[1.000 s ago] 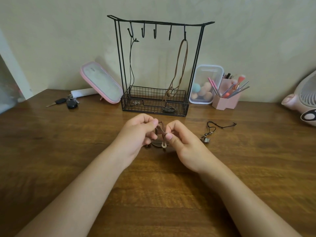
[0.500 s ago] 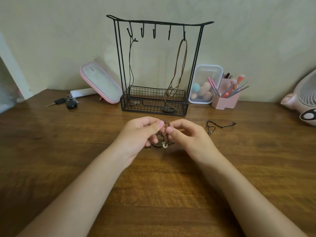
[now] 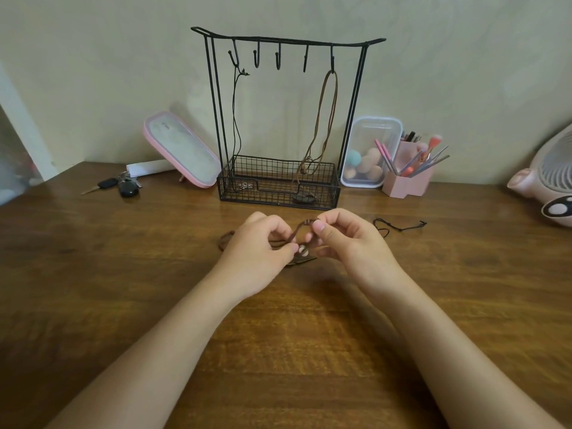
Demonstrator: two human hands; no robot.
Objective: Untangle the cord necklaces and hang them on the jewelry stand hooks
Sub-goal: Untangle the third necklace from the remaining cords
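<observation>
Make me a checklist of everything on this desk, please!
Surface: brown wooden table.
Job's things: jewelry stand holds a black necklace on its leftmost hook, a brown necklace on its rightmost; three middle hooks free; tangled brown cord in the hands; black cord lying on the table.
Clutter: keys, pink mirror, clear box of sponges, pink brush holder, pink fan.
Grips: left hand and right hand both pinch the tangled brown cord.
Cables: nothing seen.
Surroundings: plain pale wall.
</observation>
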